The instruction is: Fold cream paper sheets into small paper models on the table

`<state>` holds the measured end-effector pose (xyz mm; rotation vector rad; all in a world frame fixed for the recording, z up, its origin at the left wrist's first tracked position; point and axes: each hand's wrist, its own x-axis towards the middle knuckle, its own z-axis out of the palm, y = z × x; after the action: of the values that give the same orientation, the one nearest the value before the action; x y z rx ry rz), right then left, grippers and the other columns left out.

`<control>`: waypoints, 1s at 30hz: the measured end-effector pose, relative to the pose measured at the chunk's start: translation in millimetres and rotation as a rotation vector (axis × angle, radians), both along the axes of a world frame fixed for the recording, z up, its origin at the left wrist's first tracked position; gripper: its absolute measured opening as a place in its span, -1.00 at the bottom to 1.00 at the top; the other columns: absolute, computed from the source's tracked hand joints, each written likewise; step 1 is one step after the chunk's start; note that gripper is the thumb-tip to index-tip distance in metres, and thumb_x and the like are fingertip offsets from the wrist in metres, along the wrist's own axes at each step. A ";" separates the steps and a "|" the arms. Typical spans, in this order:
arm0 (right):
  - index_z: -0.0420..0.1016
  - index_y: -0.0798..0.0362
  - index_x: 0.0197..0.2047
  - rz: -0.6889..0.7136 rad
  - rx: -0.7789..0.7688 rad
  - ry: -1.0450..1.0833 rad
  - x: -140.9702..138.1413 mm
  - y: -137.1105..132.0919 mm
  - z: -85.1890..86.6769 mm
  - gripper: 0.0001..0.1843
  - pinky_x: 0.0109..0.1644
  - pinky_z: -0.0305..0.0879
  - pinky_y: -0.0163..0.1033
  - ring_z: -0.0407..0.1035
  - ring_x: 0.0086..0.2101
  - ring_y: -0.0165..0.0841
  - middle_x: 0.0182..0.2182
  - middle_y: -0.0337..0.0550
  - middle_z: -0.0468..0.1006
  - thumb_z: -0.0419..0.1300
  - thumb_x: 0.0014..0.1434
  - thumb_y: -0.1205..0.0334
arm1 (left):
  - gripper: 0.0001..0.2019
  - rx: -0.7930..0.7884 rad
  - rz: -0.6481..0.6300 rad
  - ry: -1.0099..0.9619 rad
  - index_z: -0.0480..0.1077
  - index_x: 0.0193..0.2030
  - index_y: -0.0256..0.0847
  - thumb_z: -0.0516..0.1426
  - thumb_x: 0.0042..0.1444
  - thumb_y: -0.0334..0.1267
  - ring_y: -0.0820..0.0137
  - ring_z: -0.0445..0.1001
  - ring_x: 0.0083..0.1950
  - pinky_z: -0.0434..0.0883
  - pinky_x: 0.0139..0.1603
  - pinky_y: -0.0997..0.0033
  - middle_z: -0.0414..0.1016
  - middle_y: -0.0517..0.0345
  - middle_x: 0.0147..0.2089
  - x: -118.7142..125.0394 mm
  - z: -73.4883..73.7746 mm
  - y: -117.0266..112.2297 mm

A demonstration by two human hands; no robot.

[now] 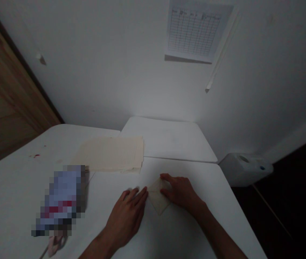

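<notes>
A small folded piece of cream paper (157, 201) lies on the white table (174, 233), set like a diamond. My left hand (127, 216) lies flat on the table, fingers stretched out, with the fingertips touching the paper's left corner. My right hand (178, 192) rests on the paper's upper right part, fingers extended and pressing it down. Neither hand grips anything.
A stack of cream paper sheets (112, 154) lies behind the hands. A blurred-out object (60, 199) sits at the left, pink-handled scissors (54, 246) below it. A second white table (169, 138) adjoins behind. A white plastic container (246, 168) stands past the table's right edge.
</notes>
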<state>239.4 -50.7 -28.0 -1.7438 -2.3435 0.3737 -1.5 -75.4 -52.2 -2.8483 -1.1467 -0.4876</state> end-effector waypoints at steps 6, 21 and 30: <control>0.23 -0.12 0.20 0.003 0.002 0.013 0.4 -1.5 -1.2 -0.46 -0.06 0.28 -0.17 0.49 -0.13 -0.19 -0.09 -0.13 0.58 0.19 0.16 0.06 | -0.54 0.062 -0.043 0.037 0.27 0.20 -0.36 -0.03 0.13 -0.49 0.06 0.29 0.25 0.32 0.17 0.03 0.28 -0.19 0.27 3.7 -15.1 -0.3; 0.41 -0.09 0.03 -0.029 0.104 0.016 3.0 -12.7 -20.5 -0.70 -0.23 0.28 -0.33 0.53 -0.30 -0.29 -0.31 -0.17 0.64 0.06 0.30 0.00 | -0.46 -0.087 -0.242 -0.004 0.18 0.25 -0.38 -0.02 0.08 -0.55 0.15 0.33 0.14 0.27 0.20 0.07 0.17 -0.20 0.33 38.8 4.6 35.2; 0.45 -0.06 0.00 0.050 0.148 -0.070 12.9 -30.4 -20.1 -0.72 -0.31 0.23 -0.35 0.50 -0.40 -0.35 -0.38 -0.15 0.62 -0.03 0.35 0.23 | -0.82 -0.101 -0.125 0.006 0.42 -0.17 -0.21 0.04 0.19 -0.49 0.23 0.41 -0.02 0.47 -0.06 0.22 0.37 0.01 0.22 56.4 2.6 48.6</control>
<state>252.3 -81.1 -48.1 -1.6580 -2.3991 0.1442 54.8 -26.8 -49.6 -3.0203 -1.0248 -0.4372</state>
